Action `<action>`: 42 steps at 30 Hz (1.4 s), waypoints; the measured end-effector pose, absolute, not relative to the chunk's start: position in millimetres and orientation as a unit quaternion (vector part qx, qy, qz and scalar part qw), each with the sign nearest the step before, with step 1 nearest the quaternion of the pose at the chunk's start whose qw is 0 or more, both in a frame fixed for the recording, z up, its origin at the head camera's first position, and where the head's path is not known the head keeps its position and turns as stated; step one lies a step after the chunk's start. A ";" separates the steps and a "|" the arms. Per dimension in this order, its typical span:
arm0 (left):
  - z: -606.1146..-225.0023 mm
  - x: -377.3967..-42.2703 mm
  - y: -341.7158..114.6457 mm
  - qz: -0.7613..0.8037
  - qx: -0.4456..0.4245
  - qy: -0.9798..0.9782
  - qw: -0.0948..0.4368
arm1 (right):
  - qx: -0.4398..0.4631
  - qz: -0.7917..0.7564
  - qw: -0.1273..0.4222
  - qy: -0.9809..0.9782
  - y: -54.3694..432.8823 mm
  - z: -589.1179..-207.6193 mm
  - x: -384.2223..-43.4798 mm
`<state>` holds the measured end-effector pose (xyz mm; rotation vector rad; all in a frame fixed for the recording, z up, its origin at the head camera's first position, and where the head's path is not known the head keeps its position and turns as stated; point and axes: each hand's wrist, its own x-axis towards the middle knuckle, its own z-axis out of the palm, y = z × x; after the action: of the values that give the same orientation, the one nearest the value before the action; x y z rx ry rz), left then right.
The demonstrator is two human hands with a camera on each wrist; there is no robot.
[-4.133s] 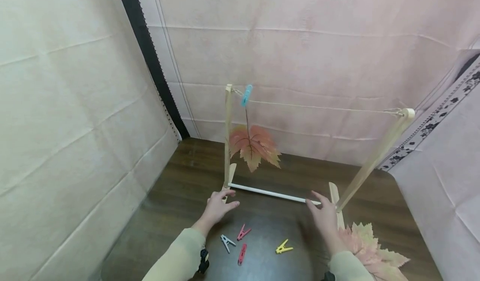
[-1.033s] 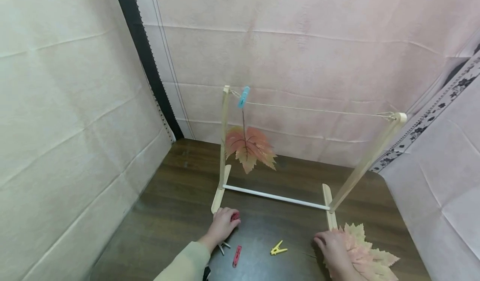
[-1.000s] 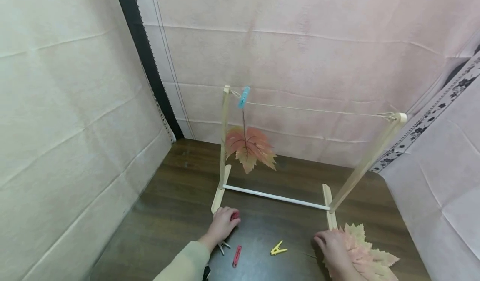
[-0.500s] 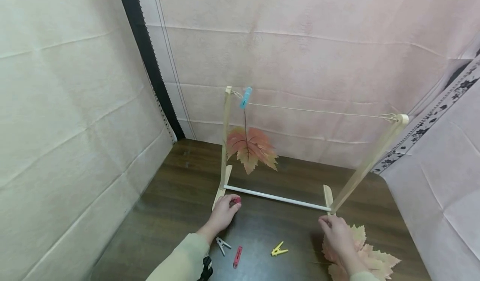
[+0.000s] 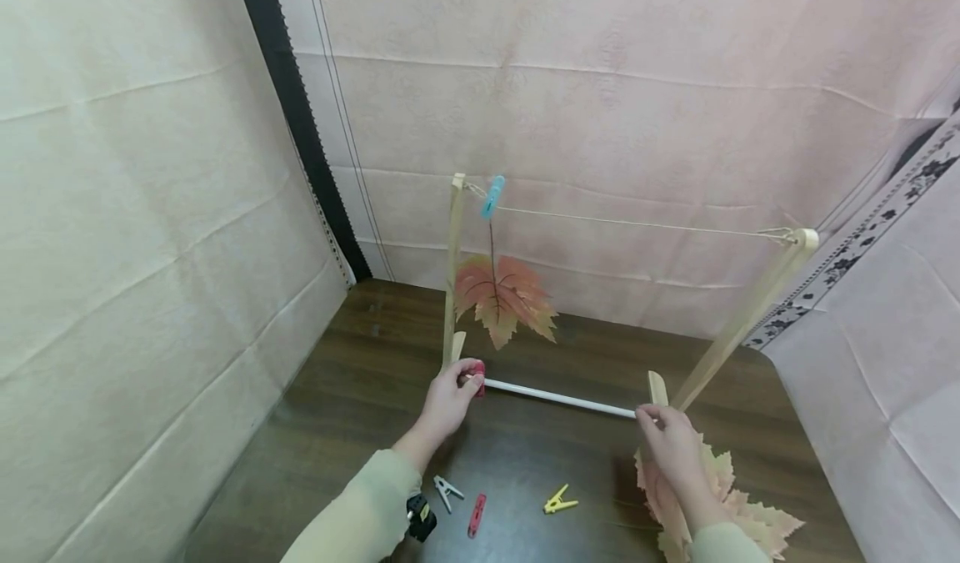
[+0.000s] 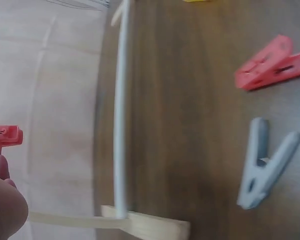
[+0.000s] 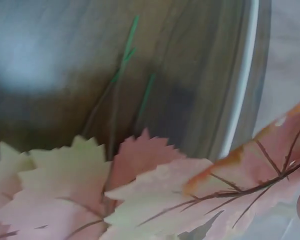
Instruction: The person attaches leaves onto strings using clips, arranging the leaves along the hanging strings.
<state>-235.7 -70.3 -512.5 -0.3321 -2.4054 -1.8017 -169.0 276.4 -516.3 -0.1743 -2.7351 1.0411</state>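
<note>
My left hand (image 5: 448,400) pinches a red clothespin (image 5: 480,378) above the table, in front of the frame's left post; the left wrist view shows the same pin at its left edge. My right hand (image 5: 672,450) holds an artificial maple leaf (image 5: 651,490), pink and pale yellow, near the right post. More maple leaves (image 7: 60,185) lie on the table below it. A blue clothespin (image 5: 492,197) clips an orange-red maple leaf (image 5: 504,296) by its stem to the string (image 5: 615,219) between the wooden posts.
On the table lie a grey clothespin (image 5: 447,492), another red clothespin (image 5: 477,515) and a yellow clothespin (image 5: 559,499). A white rod (image 5: 562,398) joins the frame's feet low down. Cloth walls (image 5: 150,238) stand behind and at both sides.
My left hand picked up the red clothespin and has moved up and away from me with it. The right hand went to the leaves, then lifted one upward toward the right post.
</note>
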 end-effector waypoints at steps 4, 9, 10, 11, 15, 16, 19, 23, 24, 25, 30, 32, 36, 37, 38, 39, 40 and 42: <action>-496.4 -239.4 -67.8 -0.580 -0.091 -0.806 0.073 | -0.074 0.363 0.112 -0.922 271.1 -509.8 -174.2; -476.7 -241.9 -65.8 -0.589 -0.087 -0.799 0.089 | -0.090 0.373 0.134 -0.914 262.4 -500.7 -180.7; -472.8 -242.4 -65.5 -0.594 -0.090 -0.794 0.092 | -0.091 0.376 0.139 -0.912 260.5 -498.7 -181.8; -468.9 -242.9 -65.1 -0.598 -0.092 -0.790 0.093 | -0.091 0.377 0.144 -0.910 258.6 -496.6 -182.9; -456.0 -246.6 -64.8 -0.612 -0.100 -0.779 0.097 | -0.093 0.387 0.158 -0.904 252.1 -490.2 -187.2; -453.6 -247.8 -65.0 -0.613 -0.101 -0.777 0.098 | -0.093 0.390 0.160 -0.902 250.9 -489.0 -188.1; -446.4 -250.8 -65.6 -0.613 -0.104 -0.776 0.107 | -0.089 0.398 0.167 -0.898 248.0 -486.4 -191.3; -435.3 -255.0 -64.7 -0.612 -0.111 -0.774 0.119 | -0.095 0.416 0.168 -0.889 244.2 -481.7 -195.7; -432.1 -256.2 -64.2 -0.614 -0.112 -0.772 0.121 | -0.099 0.421 0.167 -0.886 243.1 -479.8 -196.9; -429.0 -257.5 -63.7 -0.616 -0.114 -0.769 0.124 | -0.105 0.427 0.166 -0.883 241.9 -478.1 -198.2; -413.6 -262.1 -61.6 -0.623 -0.122 -0.759 0.143 | -0.116 0.450 0.156 -0.872 235.9 -468.8 -201.9; -408.7 -263.6 -61.4 -0.626 -0.121 -0.756 0.149 | -0.120 0.452 0.148 -0.871 233.4 -465.8 -202.7; -400.6 -266.5 -61.5 -0.632 -0.122 -0.749 0.158 | -0.124 0.448 0.140 -0.874 229.1 -460.6 -204.6; -398.7 -267.2 -61.5 -0.631 -0.123 -0.749 0.159 | -0.124 0.447 0.143 -0.874 227.9 -458.9 -205.4; -396.6 -267.9 -61.3 -0.631 -0.124 -0.749 0.159 | -0.123 0.448 0.146 -0.873 227.1 -457.5 -206.0; -394.5 -268.4 -61.2 -0.629 -0.126 -0.750 0.161 | -0.123 0.449 0.149 -0.872 226.3 -455.9 -206.9; -392.3 -269.0 -60.9 -0.628 -0.127 -0.751 0.160 | -0.124 0.451 0.152 -0.871 225.5 -454.2 -207.6; -387.2 -270.0 -60.3 -0.624 -0.130 -0.753 0.162 | -0.124 0.453 0.158 -0.869 224.0 -450.9 -209.2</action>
<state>-270.0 -60.3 -387.2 -0.3708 -2.1484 -1.7818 -209.2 224.0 -450.9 -0.3539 -2.4841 1.2961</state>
